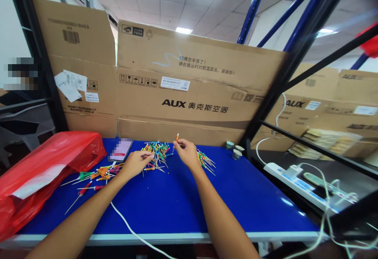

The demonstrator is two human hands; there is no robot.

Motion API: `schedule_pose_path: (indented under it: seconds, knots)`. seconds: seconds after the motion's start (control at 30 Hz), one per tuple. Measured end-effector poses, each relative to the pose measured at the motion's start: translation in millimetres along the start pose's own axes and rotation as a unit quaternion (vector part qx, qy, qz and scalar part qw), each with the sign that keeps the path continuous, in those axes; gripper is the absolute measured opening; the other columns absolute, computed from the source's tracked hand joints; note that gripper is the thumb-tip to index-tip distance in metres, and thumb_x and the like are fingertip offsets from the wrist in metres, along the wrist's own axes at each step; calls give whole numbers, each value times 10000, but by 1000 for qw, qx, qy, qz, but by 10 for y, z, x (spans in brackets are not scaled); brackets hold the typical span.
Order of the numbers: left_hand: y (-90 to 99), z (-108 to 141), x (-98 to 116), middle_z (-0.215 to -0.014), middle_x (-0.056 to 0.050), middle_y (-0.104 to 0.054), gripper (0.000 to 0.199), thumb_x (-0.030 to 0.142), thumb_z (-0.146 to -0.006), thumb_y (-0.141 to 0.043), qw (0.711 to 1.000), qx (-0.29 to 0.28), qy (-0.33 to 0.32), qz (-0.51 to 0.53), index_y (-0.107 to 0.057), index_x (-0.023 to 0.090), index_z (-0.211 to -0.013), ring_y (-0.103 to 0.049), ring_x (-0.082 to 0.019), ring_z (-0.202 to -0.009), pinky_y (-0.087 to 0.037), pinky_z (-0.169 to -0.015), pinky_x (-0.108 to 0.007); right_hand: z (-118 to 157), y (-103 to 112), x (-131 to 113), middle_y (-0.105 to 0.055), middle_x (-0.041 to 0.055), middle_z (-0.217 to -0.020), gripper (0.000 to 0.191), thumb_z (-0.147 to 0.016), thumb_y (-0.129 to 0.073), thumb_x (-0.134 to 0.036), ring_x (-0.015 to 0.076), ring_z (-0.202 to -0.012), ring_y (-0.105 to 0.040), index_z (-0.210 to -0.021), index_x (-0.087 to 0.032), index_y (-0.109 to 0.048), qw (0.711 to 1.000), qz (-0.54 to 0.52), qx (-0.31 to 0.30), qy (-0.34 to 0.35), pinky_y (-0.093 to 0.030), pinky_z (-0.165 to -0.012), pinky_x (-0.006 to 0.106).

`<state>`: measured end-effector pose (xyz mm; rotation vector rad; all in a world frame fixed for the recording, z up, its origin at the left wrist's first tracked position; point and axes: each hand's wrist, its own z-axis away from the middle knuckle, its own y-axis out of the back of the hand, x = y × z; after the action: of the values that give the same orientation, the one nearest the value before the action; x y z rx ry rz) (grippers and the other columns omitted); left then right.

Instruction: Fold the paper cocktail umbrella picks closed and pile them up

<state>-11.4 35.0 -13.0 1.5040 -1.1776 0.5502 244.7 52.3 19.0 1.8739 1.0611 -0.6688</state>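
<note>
My right hand (186, 152) is raised over the blue table, its fingers pinching a thin cocktail umbrella (177, 137), folded, whose orange and white end sticks up. My left hand (137, 163) is closed at the near left side of a heap of folded cocktail umbrellas (159, 152) with mixed bright colours and wooden sticks. Whether its fingertips hold one is too small to make out. Behind my right wrist lies a second bunch of umbrellas (207, 163), partly hidden. Beside my left forearm lie several looser paper umbrellas (102, 172) in orange, green and red.
A red plastic bag (73, 148) covers the table's left side, near a phone (121, 149). Small cups (236, 153) stand at the back right. Cardboard panels (189, 93) wall the back. A white cable (130, 227) crosses the front edge; a power strip (295, 184) lies right.
</note>
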Motion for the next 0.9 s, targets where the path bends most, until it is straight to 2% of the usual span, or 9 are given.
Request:
schedule_pose_path:
  seconds: [0.07,0.13,0.2,0.3,0.43,0.57,0.73,0.9]
  knots:
    - [63,-12,-58,-888,-69,-769,286,427,-815,-670,995,5,6,-98,-784,241,-1000,-683,-248,-835,-457,-713,-285,-45,281,98,-758,86,-826,265,-844,-617,-411,238,-813,-703,-923,-196,-749,981,187,38,-42,-488,-717,286]
    - [104,-19,-111,-897,-59,-756,245,386,-820,-669,987,-6,11,-163,-781,258,-997,-674,-236,-843,-433,-732,-278,-52,516,198,-766,112,-861,250,-854,-604,-368,252,-863,-711,-967,-209,-760,935,337,26,-106,-473,-712,280]
    - [118,-18,-139,-877,-50,-738,256,367,-807,-682,978,-9,17,-207,-769,262,-1024,-665,-226,-823,-414,-720,-271,-33,666,289,-757,164,-814,225,-822,-644,-347,282,-834,-714,-886,-177,-777,919,367,22,-144,-464,-669,297]
    - [110,-3,-125,-864,-42,-717,299,375,-808,-684,971,-10,28,-238,-743,259,-1077,-654,-211,-796,-392,-685,-258,-1,744,377,-742,172,-743,214,-771,-695,-361,290,-772,-715,-805,-167,-776,906,382,13,-181,-452,-615,302]
    - [97,20,-62,-879,-46,-704,327,473,-814,-671,966,6,32,-258,-736,252,-1046,-644,-211,-792,-373,-649,-256,13,718,354,-744,167,-796,262,-769,-687,-403,295,-811,-717,-868,-176,-775,896,397,12,-197,-453,-626,301]
    - [90,28,-52,-861,-46,-698,263,483,-803,-678,962,20,35,-272,-741,247,-900,-633,-212,-762,-350,-623,-263,14,599,219,-747,167,-877,301,-867,-577,-422,301,-884,-707,-979,-213,-763,896,416,26,-153,-450,-669,313]
    - [92,27,-74,-823,-35,-704,143,347,-820,-642,960,26,29,-279,-723,240,-770,-628,-205,-751,-315,-602,-264,34,373,86,-752,123,-867,310,-910,-527,-440,266,-852,-695,-958,-239,-758,915,396,-15,-71,-424,-670,288]
    - [134,15,-47,-690,-8,-688,154,333,-806,-627,967,70,46,-241,-676,226,-707,-605,-185,-646,-295,-570,-253,54,297,56,-746,92,-813,299,-915,-528,-421,232,-751,-675,-883,-224,-751,943,330,-40,-14,-409,-651,276]
